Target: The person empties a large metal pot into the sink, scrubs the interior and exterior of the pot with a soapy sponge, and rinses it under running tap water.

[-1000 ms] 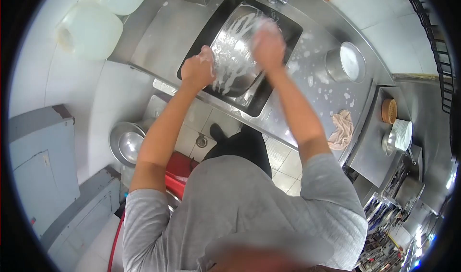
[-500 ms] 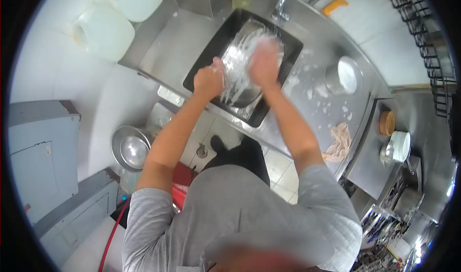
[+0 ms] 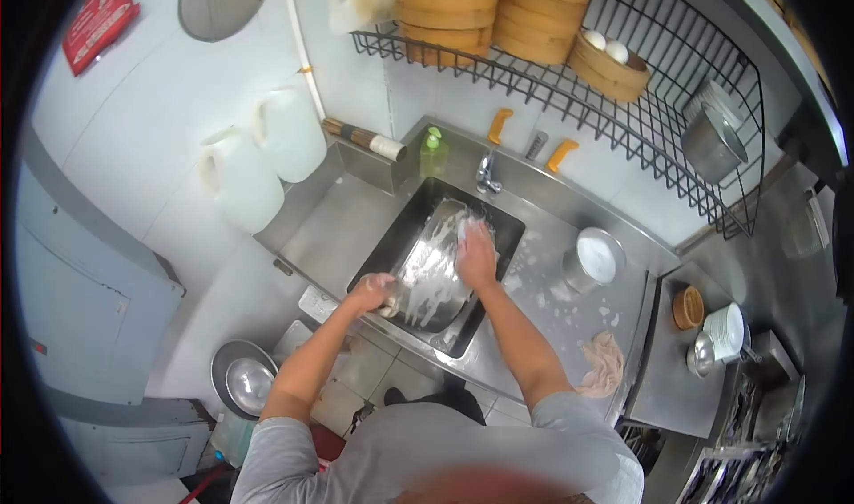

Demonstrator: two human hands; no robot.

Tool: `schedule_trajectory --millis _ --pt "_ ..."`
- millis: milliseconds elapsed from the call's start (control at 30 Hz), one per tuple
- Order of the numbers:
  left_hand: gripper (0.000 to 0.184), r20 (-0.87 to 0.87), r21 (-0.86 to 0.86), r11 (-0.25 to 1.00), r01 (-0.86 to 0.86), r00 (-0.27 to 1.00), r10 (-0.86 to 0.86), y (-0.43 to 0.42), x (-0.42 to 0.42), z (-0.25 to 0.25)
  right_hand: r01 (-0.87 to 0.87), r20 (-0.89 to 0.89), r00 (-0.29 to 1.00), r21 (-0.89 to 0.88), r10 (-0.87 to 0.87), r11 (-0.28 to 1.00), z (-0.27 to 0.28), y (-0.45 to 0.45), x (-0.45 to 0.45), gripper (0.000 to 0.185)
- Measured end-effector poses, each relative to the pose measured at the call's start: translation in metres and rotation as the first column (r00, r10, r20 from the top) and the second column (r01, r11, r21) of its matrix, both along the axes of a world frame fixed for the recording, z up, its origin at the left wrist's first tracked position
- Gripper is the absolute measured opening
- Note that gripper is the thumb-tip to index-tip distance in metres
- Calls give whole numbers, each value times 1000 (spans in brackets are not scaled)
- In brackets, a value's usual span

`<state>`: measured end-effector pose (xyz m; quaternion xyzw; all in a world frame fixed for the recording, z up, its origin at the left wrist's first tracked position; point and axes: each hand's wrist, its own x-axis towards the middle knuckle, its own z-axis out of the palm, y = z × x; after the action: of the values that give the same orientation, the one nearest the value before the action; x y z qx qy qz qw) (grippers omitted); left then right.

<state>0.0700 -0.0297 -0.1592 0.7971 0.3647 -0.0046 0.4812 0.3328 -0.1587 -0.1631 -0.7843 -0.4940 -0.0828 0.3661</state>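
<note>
- Your shiny metal pan (image 3: pixel 436 282) lies in the dark sink (image 3: pixel 388 248), right between your two hands.
- Your left hand (image 3: pixel 367 294) is at the near left edge of the pan. Its fingers are curled up, and they seem to have hold of that edge.
- Your right hand (image 3: pixel 476 253) is on top of the pan, toward its far right side. Its fingers are a bit bent, with white suds around the tips. I cannot tell if there is a sponge under them.
- White soap streaks run all over the pan.
- The sink sits in a metal counter (image 3: pixel 544 322) with wet, soapy spots on the right part.
- A metal pot (image 3: pixel 583 278) with something white in it stands on the counter, right of the sink. A pink cloth (image 3: pixel 603 366) lies crumpled nearer to you.
- Behind the sink are a tap (image 3: pixel 487 177) and a green soap bottle (image 3: pixel 433 157).
- Up on the wall, a black wire rack (image 3: pixel 614 135) holds round wooden baskets (image 3: pixel 445 15).
- Off to the right, white plates (image 3: pixel 725 330) sit close to a small metal bowl (image 3: pixel 701 354).
- Both your arms reach forward. Your left arm slants in to the sink's near side, and your right arm slants in from the right, over the sink's edge.
</note>
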Motion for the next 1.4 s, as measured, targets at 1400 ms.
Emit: schedule_trajectory --millis 1400 --pt "29 185 580 791 195 914 -361 -3 216 13 -231 -252 936 92 247 969 3 -39 93 32"
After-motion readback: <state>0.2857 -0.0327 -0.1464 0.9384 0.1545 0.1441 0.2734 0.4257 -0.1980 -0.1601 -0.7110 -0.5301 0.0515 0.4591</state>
